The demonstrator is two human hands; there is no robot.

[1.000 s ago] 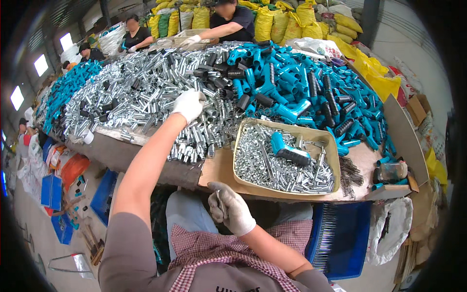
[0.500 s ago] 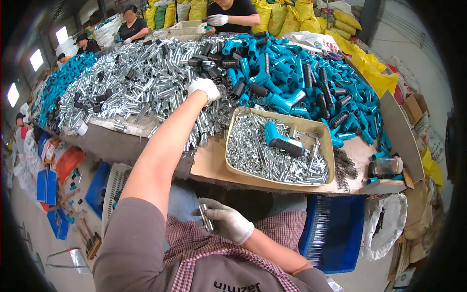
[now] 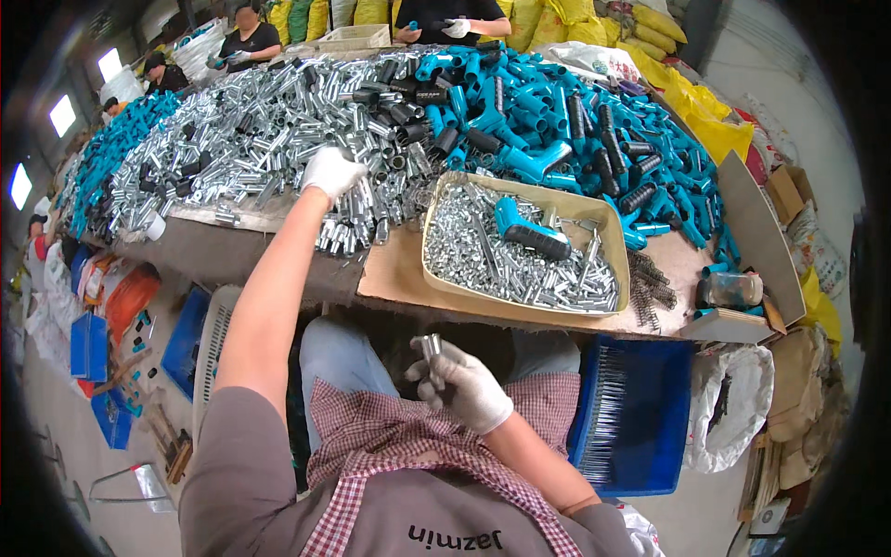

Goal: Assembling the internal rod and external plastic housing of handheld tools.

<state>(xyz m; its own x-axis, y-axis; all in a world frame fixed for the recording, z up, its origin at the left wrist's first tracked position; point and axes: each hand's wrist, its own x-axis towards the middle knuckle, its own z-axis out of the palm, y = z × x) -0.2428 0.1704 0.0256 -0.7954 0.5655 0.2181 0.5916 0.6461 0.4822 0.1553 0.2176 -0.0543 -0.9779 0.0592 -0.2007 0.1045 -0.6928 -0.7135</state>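
Note:
My left hand (image 3: 333, 173), in a white glove, reaches out to the near middle of a heap of shiny metal tubes (image 3: 269, 130). Its fingers look curled over the tubes, and what they hold, if anything, is hidden. Above my lap, my right hand (image 3: 464, 385), also gloved, is closed around a short metal tube (image 3: 432, 346) that stands upright between thumb and fingers. Between the hands and to the right, a cream tray (image 3: 520, 299) of small metal parts sits on the table, with a teal and black tool housing (image 3: 531, 230) lying on top.
Teal housings with black grips (image 3: 548, 121) are heaped at the right. Dark springs (image 3: 650, 290) lie beside the tray. Below the table edge stand a blue crate (image 3: 640, 418) with metal rods and a white sack (image 3: 730, 408). Co-workers (image 3: 452, 23) work across the table.
My left hand has moved left and slightly nearer over the tubes. My right hand has shifted right and turned the tube from slanted to upright. The view has tilted slightly.

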